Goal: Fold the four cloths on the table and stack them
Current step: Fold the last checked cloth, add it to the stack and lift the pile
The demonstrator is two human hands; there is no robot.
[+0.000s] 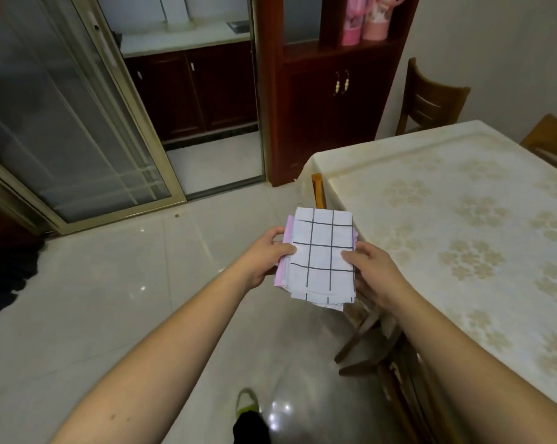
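A stack of folded cloths (321,254) is held in the air over the floor, just left of the table (463,219). The top cloth is white with a dark grid; a pink cloth edge (286,248) shows beneath it on the left. My left hand (266,257) grips the stack's left side, thumb on top. My right hand (371,270) grips its right side, thumb on top. How many cloths lie in the stack cannot be told.
The table carries a cream floral cover. A wooden chair (367,331) is tucked under its near-left edge, and other chairs (431,100) stand at the far side. A dark wood cabinet (328,100) and a sliding glass door (62,129) stand behind. A foot (248,408) shows on the tiled floor.
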